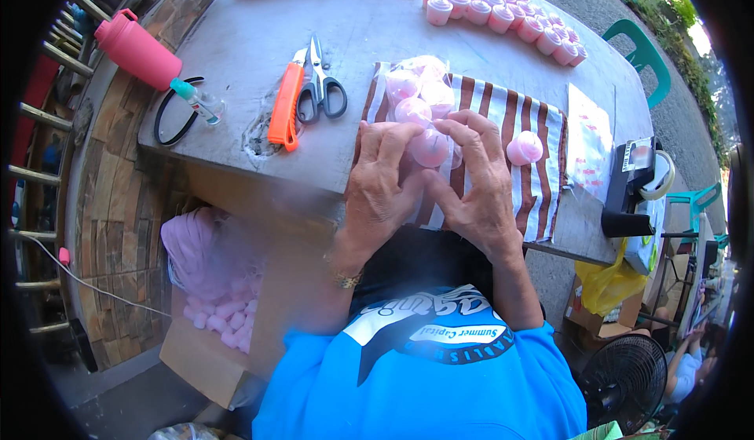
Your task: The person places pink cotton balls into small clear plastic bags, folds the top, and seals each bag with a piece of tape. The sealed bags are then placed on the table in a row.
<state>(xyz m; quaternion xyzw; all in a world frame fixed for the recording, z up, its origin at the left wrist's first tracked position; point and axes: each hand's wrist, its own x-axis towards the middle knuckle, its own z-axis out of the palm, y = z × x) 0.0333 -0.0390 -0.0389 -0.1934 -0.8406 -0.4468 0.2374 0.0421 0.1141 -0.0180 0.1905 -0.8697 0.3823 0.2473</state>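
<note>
A clear plastic bag filled with several small pink candles lies on a brown-and-white striped cloth. My left hand closes on the bag's near end from the left. From the right, my right hand grips the same end, its fingers bent over it. Between them shows one round pink candle with a wick; whether it is fully inside the bag is hard to see. To the right of my right hand, a loose pink candle lies on the cloth.
Rows of pink candles stand at the back. To the left lie scissors, an orange cutter, a small bottle and a pink tumbler. A tape dispenser sits right. An open carton holds pink pieces below.
</note>
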